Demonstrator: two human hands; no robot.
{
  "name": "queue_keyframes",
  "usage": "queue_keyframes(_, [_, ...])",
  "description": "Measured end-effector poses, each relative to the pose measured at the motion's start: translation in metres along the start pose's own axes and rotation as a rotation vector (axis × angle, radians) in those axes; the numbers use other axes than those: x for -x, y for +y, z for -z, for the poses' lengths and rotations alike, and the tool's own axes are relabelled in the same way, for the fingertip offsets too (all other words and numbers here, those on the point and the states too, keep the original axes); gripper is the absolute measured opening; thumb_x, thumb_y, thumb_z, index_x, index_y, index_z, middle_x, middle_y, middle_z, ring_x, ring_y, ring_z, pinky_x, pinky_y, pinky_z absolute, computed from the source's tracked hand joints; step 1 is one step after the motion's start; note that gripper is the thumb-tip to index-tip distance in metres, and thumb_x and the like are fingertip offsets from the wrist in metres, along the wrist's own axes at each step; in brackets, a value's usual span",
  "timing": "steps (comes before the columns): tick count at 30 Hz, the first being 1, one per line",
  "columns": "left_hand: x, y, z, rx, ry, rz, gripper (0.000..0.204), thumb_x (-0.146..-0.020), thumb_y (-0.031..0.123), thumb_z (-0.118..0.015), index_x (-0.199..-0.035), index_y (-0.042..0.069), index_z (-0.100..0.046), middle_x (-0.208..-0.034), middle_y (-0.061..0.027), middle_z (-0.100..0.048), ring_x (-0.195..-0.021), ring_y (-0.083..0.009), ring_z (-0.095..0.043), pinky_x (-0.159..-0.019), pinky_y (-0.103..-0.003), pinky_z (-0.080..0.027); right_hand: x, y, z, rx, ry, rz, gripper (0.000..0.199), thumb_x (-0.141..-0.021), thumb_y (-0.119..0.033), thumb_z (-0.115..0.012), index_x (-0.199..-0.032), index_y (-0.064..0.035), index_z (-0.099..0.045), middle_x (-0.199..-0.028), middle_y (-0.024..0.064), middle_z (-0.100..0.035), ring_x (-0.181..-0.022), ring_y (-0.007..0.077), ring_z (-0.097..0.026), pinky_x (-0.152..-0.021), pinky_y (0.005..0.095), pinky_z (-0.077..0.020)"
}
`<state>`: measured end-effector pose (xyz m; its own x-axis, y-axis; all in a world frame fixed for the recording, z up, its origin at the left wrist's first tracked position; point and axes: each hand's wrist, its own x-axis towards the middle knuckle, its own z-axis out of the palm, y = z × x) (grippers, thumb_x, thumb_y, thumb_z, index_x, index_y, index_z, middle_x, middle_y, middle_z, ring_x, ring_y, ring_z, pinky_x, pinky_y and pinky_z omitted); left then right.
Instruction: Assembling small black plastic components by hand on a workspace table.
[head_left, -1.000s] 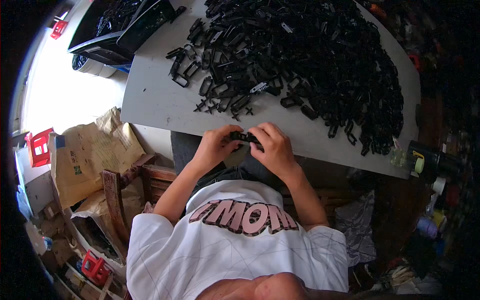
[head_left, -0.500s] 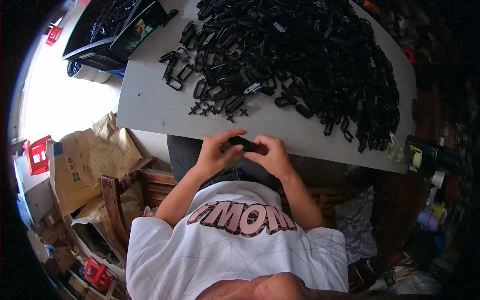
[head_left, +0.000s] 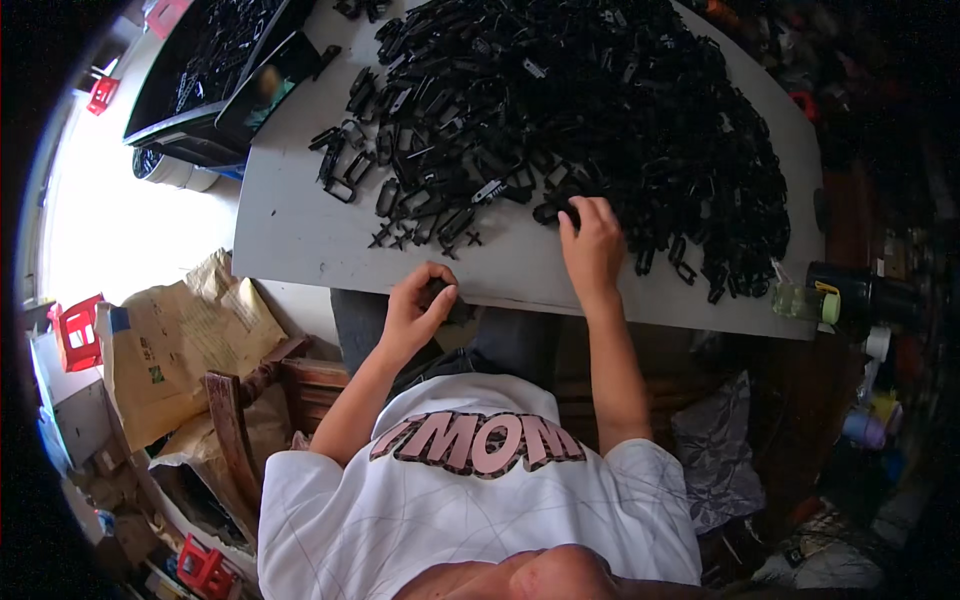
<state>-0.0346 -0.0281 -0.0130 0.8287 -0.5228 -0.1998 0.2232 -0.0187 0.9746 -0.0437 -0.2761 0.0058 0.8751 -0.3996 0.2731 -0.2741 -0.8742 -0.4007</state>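
Observation:
My left hand [head_left: 418, 308], just off the table's near edge, has its fingers curled around a small black plastic part [head_left: 433, 291], mostly hidden by the fingers. Farther forward, my right hand [head_left: 594, 247] reaches over the table to the near side of a big heap of black plastic parts [head_left: 620, 110]. Its thumb and fingertips close on a dark, rounded black part [head_left: 552, 212] there. Several small cross-shaped black pieces [head_left: 400, 238] and open rectangular black frames [head_left: 387, 198] lie loose at the heap's left front.
The grey table [head_left: 300, 235] spans the front. A black bin [head_left: 205, 110] full of dark parts stands at the far left. A clear bottle with a green lid [head_left: 800, 303] sits by the right corner. Left of me are a wooden chair [head_left: 228, 420] and brown paper sacking [head_left: 185, 330].
My hands were together around a black part. The right one has moved forward and right to the heap, while the left stays near the edge, slightly lower, still gripping a part.

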Motion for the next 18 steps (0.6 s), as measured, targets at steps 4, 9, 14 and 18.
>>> queue_keyframes(4, [-0.007, -0.004, -0.01, -0.066, 0.008, -0.1, 0.01, -0.087, 0.009, -0.056, -0.093, 0.001, -0.052, -0.082, 0.0014, -0.051, -0.067, -0.0029, -0.044, -0.056, -0.018, -0.035, 0.001, -0.008, -0.011, 0.022, 0.018, 0.086, 0.019, -0.078, -0.015, -0.065, -0.093, -0.0039, -0.062, -0.091, 0.0104, -0.061, -0.085, 0.029, -0.06, -0.071, 0.0372, -0.0485])
queue_keyframes(9, [-0.029, 0.012, -0.029, -0.262, -0.107, -0.153, 0.008, -0.083, 0.002, -0.053, -0.092, 0.001, -0.053, -0.077, -0.0007, -0.051, -0.066, -0.0038, -0.043, -0.051, -0.021, -0.035, -0.016, 0.001, -0.005, -0.041, 0.05, 0.145, 0.014, -0.08, -0.012, -0.061, -0.091, -0.0031, -0.063, -0.094, 0.0108, -0.059, -0.087, 0.0276, -0.057, -0.073, 0.0367, -0.0475])
queue_keyframes(14, [-0.049, 0.003, -0.04, -0.574, -0.06, -0.556, 0.016, -0.075, 0.004, -0.056, -0.091, 0.003, -0.057, -0.076, -0.0122, -0.057, -0.057, -0.0241, -0.055, -0.053, -0.03, -0.043, -0.083, 0.051, 0.023, 0.216, 0.221, 0.243, 0.021, -0.083, -0.012, -0.059, -0.103, -0.0069, -0.062, -0.116, 0.0102, -0.052, -0.11, 0.0291, -0.046, -0.088, 0.0411, -0.0413])
queue_keyframes(18, [-0.046, 0.005, -0.042, -0.702, -0.116, -0.387, 0.016, -0.071, 0.007, -0.057, -0.087, 0.006, -0.058, -0.079, -0.0141, -0.058, -0.068, -0.0345, -0.057, -0.058, -0.038, -0.045, -0.12, 0.096, 0.029, 0.396, 0.134, 0.25, 0.028, -0.082, -0.019, -0.061, -0.109, -0.0117, -0.059, -0.128, 0.0095, -0.044, -0.119, 0.0301, -0.04, -0.092, 0.0464, -0.0383])
